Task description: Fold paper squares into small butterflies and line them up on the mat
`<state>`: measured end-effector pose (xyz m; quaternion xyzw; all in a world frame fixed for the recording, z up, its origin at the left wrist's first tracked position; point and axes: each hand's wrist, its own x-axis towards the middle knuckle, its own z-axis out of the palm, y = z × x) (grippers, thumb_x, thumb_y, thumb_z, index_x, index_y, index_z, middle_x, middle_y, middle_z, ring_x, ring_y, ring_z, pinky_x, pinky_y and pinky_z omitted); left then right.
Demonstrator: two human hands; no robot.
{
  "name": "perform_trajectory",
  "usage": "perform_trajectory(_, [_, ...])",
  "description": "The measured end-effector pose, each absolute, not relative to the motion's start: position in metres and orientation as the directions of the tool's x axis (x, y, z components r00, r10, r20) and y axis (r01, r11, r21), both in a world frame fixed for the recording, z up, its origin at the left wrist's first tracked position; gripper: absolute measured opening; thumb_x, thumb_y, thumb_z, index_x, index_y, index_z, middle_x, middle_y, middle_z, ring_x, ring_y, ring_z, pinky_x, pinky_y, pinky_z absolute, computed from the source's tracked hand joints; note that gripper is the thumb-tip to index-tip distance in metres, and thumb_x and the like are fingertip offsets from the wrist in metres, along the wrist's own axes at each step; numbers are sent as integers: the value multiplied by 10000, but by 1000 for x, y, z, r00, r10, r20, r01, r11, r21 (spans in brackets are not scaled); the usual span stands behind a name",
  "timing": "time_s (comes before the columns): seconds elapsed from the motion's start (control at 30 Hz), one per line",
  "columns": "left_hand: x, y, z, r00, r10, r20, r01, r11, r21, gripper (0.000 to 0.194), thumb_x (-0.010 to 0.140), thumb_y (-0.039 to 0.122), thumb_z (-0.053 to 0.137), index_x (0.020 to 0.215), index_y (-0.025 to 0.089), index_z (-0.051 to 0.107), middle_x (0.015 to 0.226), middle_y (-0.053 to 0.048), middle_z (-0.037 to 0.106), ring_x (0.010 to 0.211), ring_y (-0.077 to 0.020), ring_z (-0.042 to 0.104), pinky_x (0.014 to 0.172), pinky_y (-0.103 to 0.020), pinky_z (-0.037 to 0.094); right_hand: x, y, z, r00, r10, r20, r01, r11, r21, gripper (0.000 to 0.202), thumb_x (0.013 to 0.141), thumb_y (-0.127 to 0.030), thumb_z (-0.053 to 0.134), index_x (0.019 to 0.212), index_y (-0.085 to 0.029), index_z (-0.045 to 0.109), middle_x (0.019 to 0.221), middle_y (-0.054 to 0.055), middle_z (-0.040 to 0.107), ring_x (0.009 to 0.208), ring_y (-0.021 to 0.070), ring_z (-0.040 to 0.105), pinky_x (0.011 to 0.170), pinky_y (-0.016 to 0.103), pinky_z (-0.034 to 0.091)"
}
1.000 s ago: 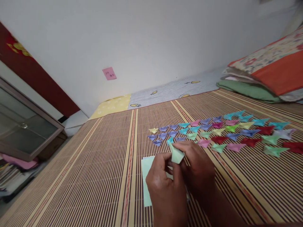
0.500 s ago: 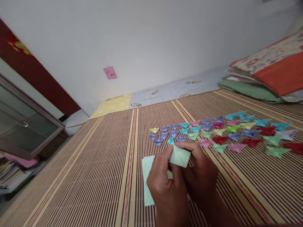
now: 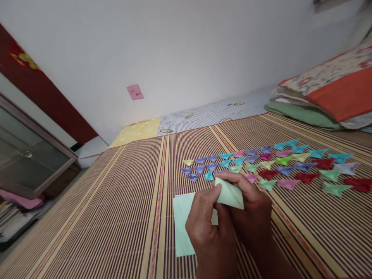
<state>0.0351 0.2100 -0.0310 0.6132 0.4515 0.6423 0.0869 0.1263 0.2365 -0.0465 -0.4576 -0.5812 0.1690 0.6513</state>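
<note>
A small pale green folded paper [image 3: 230, 194] is held up between my two hands, with a diagonal crease or flap across it. My left hand [image 3: 207, 224] pinches its left corner between thumb and fingers. From the right, my right hand [image 3: 251, 205] grips the top and far edge, some of its fingers hidden behind the paper. Under and left of my left hand lies a stack of pale green paper sheets [image 3: 183, 228], partly covered by that hand. Beyond my hands, rows of small folded paper figures [image 3: 267, 174] in many colours spread to the right.
A striped bamboo mat [image 3: 116, 217] covers the surface. Stacked pillows or folded bedding [image 3: 334, 97] lie at the back right. Patterned cloth [image 3: 197, 116] runs along the wall, where a pink note [image 3: 135, 92] is stuck. A glass-doored cabinet [image 3: 31, 151] stands at left.
Both hands have shifted slightly right with the paper. The paper has turned, its outline changing from a near-square to a more pointed shape with a diagonal line showing. The view moved a little.
</note>
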Motion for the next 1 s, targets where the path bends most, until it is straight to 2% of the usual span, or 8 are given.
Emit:
perform_trajectory(0.13, [33,210,-35,-350,723,595,327,-501,801,274,902,70,641,1036,260,786,958,-35,777,887,-187,732,779,-321,608,126,242,-48,254,794,553,222,508,-832,377,837,-197,727,1204,-283,710,1078,30,806,945,223,783,807,324,627])
perform_trajectory(0.23, [33,211,-37,-394,783,482,216,-431,876,232,905,110,652,991,264,804,984,-38,779,931,-198,737,831,-334,607,126,242,-48,276,774,570,263,509,-820,313,850,-163,681,1130,-287,749,1036,22,817,917,219,788,769,317,632])
perform_trajectory(0.37, [33,211,-34,-365,860,356,103,-343,934,227,901,150,646,986,260,825,1014,-52,795,948,-213,753,901,-370,601,126,239,-46,273,747,607,311,528,-790,296,857,-134,649,1076,-292,772,1005,4,824,912,208,789,766,304,631])
perform_trajectory(0.53, [29,214,-34,-404,897,179,-54,-219,974,179,850,202,696,958,227,837,992,-74,814,944,-234,767,894,-381,615,125,244,-45,188,777,601,328,527,-784,398,874,-176,642,1261,-249,697,1139,57,801,1041,236,766,898,378,616])
perform_trajectory(0.63, [23,217,-38,-481,861,167,-55,-220,974,185,837,221,705,967,215,838,1024,-84,814,976,-244,765,908,-388,611,124,248,-47,173,832,527,278,472,-837,422,873,-244,667,1294,-219,661,1121,78,803,1019,249,770,873,390,621])
perform_trajectory(0.8, [21,217,-35,-422,895,140,-122,-209,970,198,880,270,678,1000,182,809,969,-90,807,865,-228,772,797,-352,633,123,246,-46,255,836,486,276,419,-865,183,840,-196,654,994,-234,745,890,28,798,784,211,758,667,299,595])
perform_trajectory(0.9, [25,217,-29,-391,916,96,-204,-188,961,156,855,319,746,894,169,766,830,-57,776,748,-182,740,710,-281,610,122,243,-44,254,767,589,337,501,-797,228,816,-128,630,973,-250,742,882,8,779,793,203,739,692,299,581])
perform_trajectory(1.0, [27,219,-24,-363,932,14,-388,-164,907,145,869,304,718,832,164,713,852,-55,754,714,-148,701,654,-239,575,122,241,-43,250,693,676,371,576,-728,315,791,-75,584,1006,-252,731,934,9,770,857,203,735,745,310,579])
